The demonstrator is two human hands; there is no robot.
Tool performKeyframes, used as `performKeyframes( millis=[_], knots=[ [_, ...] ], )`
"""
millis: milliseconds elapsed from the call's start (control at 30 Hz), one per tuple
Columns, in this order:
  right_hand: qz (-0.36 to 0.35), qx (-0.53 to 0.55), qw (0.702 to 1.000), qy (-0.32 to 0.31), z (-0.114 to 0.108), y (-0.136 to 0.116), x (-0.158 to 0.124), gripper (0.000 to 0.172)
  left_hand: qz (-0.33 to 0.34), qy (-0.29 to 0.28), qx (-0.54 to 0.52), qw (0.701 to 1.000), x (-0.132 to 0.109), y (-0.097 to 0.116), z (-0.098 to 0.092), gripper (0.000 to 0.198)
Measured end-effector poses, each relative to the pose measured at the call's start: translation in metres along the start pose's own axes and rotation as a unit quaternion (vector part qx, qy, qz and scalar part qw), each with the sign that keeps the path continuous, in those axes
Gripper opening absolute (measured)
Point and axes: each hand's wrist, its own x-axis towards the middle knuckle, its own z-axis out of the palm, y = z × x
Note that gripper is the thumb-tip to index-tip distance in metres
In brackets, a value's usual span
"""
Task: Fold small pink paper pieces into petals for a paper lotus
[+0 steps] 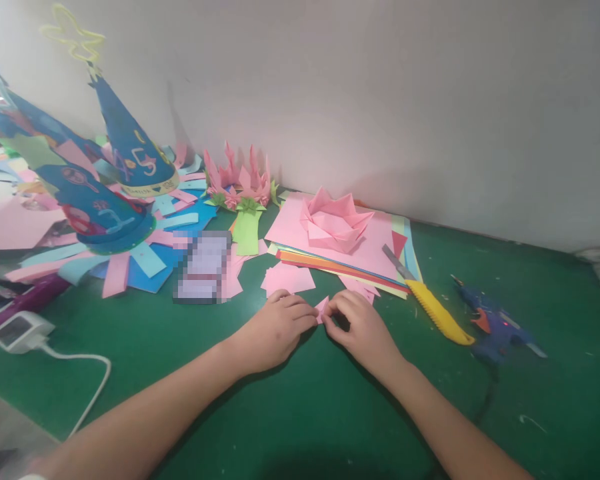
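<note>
A small folded piece of pink paper (323, 309) is pinched between my two hands, low over the green table. My left hand (280, 327) has its fingers closed at the paper's left side. On the other side, my right hand (357, 320) grips it between thumb and forefinger. Just beyond my hands lie loose pink paper pieces (289, 278). A pink folded paper flower (334, 220) rests on a stack of coloured paper (285, 227) behind them.
Right of the stack lie a yellow utility knife (440, 310), blade out, and a blue glue gun (500, 327). A phone (203, 267), decorated blue cone hats (130, 140) and a pink paper crown (240, 180) stand left. A white cable (93, 359) crosses the table's left.
</note>
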Motion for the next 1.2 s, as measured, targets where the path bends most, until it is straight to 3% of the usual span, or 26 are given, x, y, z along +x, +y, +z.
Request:
performKeyframes(
  millis=[833,1200],
  knots=[
    [0.051,0.045,0.998,-0.014,-0.0012,0.0015,0.0019,0.010,-0.030,-0.013,0.042,0.999,0.0029,0.0058,0.0041,0.030],
    [0.041,0.051,0.998,0.003,-0.0017,0.0001,0.0026,0.011,-0.041,-0.014,0.044,0.998,0.0001,0.0070,0.0046,0.041]
  ],
)
